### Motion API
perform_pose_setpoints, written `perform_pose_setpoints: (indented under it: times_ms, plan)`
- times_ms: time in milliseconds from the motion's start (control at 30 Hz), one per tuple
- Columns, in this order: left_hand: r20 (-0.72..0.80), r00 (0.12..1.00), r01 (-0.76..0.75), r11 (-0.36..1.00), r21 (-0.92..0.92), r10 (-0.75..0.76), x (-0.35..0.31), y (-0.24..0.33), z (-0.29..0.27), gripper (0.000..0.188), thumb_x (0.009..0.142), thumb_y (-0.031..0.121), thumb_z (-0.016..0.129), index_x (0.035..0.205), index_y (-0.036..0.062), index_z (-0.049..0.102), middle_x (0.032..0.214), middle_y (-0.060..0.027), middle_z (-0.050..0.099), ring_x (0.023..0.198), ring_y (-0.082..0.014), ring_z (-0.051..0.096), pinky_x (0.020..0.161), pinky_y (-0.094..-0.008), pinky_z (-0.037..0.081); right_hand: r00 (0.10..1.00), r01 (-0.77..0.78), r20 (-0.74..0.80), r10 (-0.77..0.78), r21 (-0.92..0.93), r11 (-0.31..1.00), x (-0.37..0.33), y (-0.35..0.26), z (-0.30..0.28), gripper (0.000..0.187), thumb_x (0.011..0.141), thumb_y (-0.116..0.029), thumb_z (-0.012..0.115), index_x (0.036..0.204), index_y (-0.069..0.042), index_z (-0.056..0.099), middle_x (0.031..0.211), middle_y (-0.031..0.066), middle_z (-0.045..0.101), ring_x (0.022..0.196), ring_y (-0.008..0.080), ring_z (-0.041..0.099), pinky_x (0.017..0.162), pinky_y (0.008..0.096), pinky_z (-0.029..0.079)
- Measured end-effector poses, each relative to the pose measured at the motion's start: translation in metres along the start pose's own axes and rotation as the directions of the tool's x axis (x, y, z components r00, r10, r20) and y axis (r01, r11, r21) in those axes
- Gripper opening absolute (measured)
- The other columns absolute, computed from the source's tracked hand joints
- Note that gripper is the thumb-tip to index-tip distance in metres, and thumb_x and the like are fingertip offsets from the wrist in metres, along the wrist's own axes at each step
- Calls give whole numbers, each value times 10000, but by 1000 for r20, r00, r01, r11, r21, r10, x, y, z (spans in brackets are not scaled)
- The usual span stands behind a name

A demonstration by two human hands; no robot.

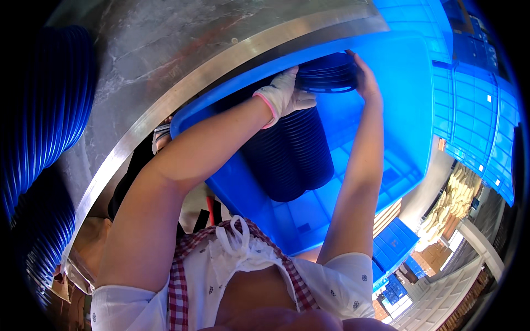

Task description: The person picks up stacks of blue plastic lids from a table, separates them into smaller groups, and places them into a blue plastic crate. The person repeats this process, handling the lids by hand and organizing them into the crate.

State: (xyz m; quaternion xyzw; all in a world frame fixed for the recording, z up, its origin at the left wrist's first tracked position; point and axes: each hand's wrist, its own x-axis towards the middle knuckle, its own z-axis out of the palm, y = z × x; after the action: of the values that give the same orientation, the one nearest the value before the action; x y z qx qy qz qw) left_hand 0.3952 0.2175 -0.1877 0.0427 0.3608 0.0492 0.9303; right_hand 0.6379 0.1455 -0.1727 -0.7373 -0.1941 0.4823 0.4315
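Between my two hands is a short stack of dark, round, rimmed discs (327, 73), at the far side inside a large blue plastic bin (406, 116). My left hand (286, 95), in a white glove with a pink cuff, is closed on the stack's left side. Bare-looking, my right hand (366, 78) curves round its right side with the fingers partly hidden behind the rim. Below my left hand, tall columns of similar dark discs (303, 151) stand side by side in the bin. Whether the held stack touches them, I cannot tell.
A metal-edged grey worktop (165, 52) runs along the bin's far left side. More ribbed stacks of blue discs (61, 105) stand on it at the far left. Partly hidden by my left arm is another person (88, 245). Blue crates (475, 110) are piled at the right.
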Motion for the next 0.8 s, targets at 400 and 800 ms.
perform_pose_setpoints:
  times_ms: [400, 800]
  plan:
    - [-146, 988, 16, 887, 462, 58, 6, -27, -1, 456, 956, 251, 509, 1367, 96, 386, 1126, -159, 591, 804, -226, 640, 686, -379, 586, 889, -117, -450, -85, -401, 908, 56, 31, 23, 539, 971, -526, 417, 1236, -116, 644, 1148, 148, 665, 1028, 290, 634, 800, 359, 515]
    - [165, 883, -450, -691, 565, -440, -110, -54, 30, 341, 818, 129, 641, 1133, 7, 593, 1047, -195, 682, 967, -311, 684, 751, -412, 558, 629, 261, -184, -755, -865, 429, -23, 48, 99, 684, 911, -508, 561, 1375, -16, 456, 1444, 228, 405, 1332, 400, 367, 1093, 480, 310]
